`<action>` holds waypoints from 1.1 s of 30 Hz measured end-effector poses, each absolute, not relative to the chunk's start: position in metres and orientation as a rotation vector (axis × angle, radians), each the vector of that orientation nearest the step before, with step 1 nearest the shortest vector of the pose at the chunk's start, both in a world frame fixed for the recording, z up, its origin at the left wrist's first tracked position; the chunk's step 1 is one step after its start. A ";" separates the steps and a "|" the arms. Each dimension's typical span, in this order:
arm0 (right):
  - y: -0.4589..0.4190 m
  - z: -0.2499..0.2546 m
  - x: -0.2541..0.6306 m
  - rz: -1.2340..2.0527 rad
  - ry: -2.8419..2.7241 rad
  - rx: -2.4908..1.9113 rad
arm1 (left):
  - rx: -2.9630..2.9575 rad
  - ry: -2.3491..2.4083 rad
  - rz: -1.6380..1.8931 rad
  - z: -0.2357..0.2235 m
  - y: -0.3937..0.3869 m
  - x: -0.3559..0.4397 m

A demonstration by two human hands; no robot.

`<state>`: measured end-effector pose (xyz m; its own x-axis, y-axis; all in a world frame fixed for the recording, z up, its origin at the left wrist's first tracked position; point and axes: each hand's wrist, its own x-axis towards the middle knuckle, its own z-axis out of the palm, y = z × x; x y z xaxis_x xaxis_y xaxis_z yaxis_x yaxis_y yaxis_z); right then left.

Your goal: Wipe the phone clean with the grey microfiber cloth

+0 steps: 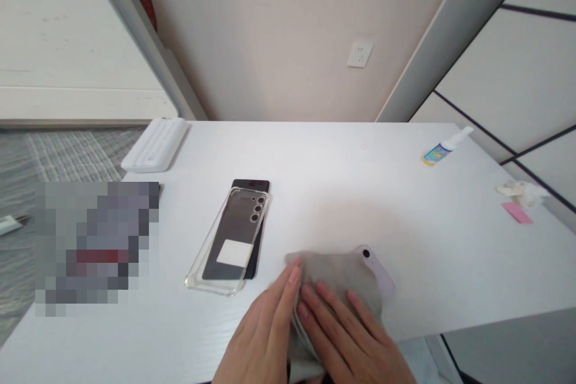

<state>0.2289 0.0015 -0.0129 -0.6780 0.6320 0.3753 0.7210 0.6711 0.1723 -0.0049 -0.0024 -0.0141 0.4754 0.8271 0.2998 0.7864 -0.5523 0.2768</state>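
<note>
My left hand (261, 330) and my right hand (344, 336) hold a grey cloth (335, 279) between them, at the near edge of the white table (342, 174). The cloth is wrapped over a lilac phone (382, 276), hiding most of it. A black camera lens (366, 254) shows at the phone's uncovered corner. To the left of my hands, a transparent phone case (216, 243) lies over a dark phone (249, 186), with a white label (234, 253) on the case.
A white ribbed box (153, 144) sits at the table's far left corner. A small spray bottle (443, 149) lies at the far right. Crumpled tissue (522, 193) and a pink slip (517, 213) lie by the right edge. A pixelated patch (94, 246) covers the left.
</note>
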 end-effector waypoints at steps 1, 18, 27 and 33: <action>0.001 -0.012 0.229 -0.430 -2.614 -1.070 | 2.609 1.445 0.636 -0.014 -0.002 -0.004; 0.004 -0.007 0.236 -0.321 -2.659 -0.986 | 2.516 1.481 0.647 -0.008 -0.005 -0.003; -0.006 -0.013 0.244 -0.358 -2.664 -1.005 | 2.644 1.487 0.667 -0.015 -0.002 -0.002; -0.005 -0.011 0.243 -0.383 -2.519 -1.372 | 2.651 1.474 0.657 -0.012 0.002 -0.005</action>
